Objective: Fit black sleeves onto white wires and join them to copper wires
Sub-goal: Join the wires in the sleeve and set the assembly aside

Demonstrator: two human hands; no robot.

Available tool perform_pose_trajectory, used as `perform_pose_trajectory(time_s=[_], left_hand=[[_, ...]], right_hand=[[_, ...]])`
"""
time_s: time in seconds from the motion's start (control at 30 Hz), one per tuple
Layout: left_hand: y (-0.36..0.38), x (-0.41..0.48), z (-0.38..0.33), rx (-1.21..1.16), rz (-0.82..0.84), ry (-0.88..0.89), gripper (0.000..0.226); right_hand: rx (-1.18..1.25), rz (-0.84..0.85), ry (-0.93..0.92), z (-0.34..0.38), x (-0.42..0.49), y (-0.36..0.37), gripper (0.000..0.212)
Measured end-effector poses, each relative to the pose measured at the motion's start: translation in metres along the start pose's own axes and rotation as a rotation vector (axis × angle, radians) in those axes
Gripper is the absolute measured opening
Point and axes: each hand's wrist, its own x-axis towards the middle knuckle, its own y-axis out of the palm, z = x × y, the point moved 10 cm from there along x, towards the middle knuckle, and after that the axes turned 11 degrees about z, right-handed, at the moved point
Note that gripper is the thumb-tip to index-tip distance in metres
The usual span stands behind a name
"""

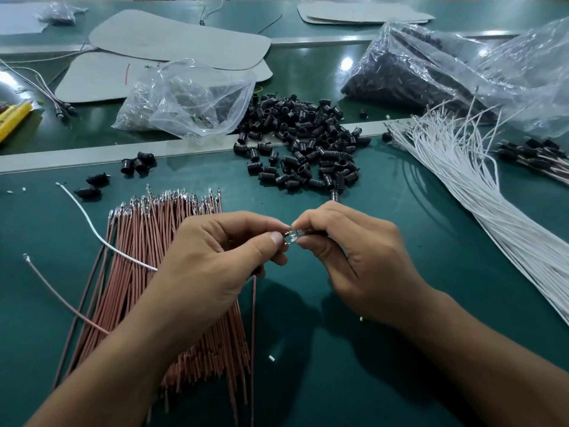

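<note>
My left hand (228,257) and my right hand (348,251) meet above the green table, each pinching a small metal terminal (291,235) between thumb and forefinger. A white wire (101,238) runs left out of my left hand, and a copper wire (253,318) hangs down below it. What my right hand holds behind the terminal is mostly hidden. A bundle of copper wires (147,260) lies under my left forearm. Loose black sleeves (301,143) are heaped beyond my hands. A bundle of white wires (480,192) lies at the right.
A clear bag of small parts (187,100) sits behind the sleeves, and bigger bags of black parts (431,66) at the back right. Grey cardboard sheets (178,38) lie further back. Finished pieces (535,155) rest at the far right. One copper wire (61,297) lies loose at the left.
</note>
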Motion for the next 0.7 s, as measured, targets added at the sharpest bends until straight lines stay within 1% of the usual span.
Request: perform_pose_trajectory(time_s=[0.17,0.27,0.33,0.47,0.57,0.63,0.7], left_hand=[[-0.002,-0.001,-0.007,0.126,-0.021,0.045,0.016],[0.0,-0.001,-0.012,0.203,-0.009,0.078,0.009],[0.002,-0.002,-0.016,0.239,0.0,0.099,0.013],[0.003,-0.002,-0.018,0.24,0.028,0.116,0.017],[0.007,-0.002,-0.017,0.231,0.055,0.109,0.014],[0.008,-0.001,-0.013,0.183,0.048,0.083,0.012],[0.005,-0.001,-0.008,0.11,0.011,0.042,0.015]], right_hand=[[0.002,0.015,0.005,0.0,-0.001,0.001,0.01],[-0.009,-0.012,0.006,0.001,-0.003,-0.001,0.011],[-0.009,-0.044,0.001,0.002,-0.004,-0.004,0.013],[0.007,-0.083,-0.007,0.005,-0.006,-0.006,0.014],[0.021,-0.099,0.006,0.004,-0.008,-0.005,0.015],[0.035,-0.096,0.014,0.002,-0.007,-0.005,0.013],[0.049,-0.059,0.004,0.001,-0.003,-0.004,0.012]])
